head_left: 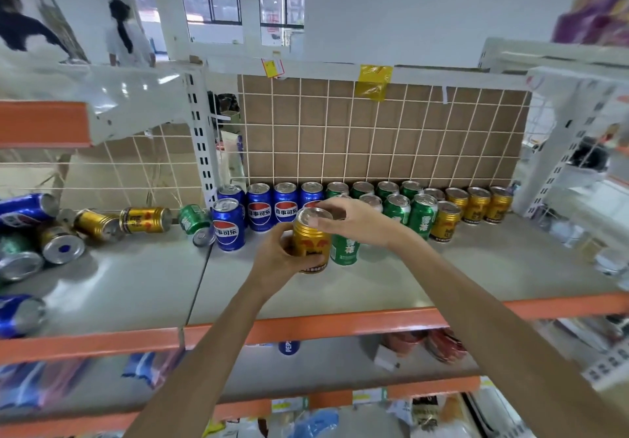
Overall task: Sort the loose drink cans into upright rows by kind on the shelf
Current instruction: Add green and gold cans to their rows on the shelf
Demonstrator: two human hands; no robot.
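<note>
My left hand (277,260) grips the body of an upright gold can (311,238) at the middle of the shelf (459,267). My right hand (354,219) pinches the same can at its top rim. A green can (344,249) stands just behind it. Along the back stand upright rows: blue cans (260,207), green cans (396,207), gold cans (478,204). One blue can (228,224) stands in front of the blue row. Loose cans lie on their sides at the left: a gold one (144,220), a green one (195,223), a blue one (23,209).
A white upright post (202,138) divides the two shelf bays. A wire grid with a cardboard backing (374,131) closes the back. An orange strip (306,327) marks the front edge. Packaged goods fill the lower shelves. People stand far back at the left.
</note>
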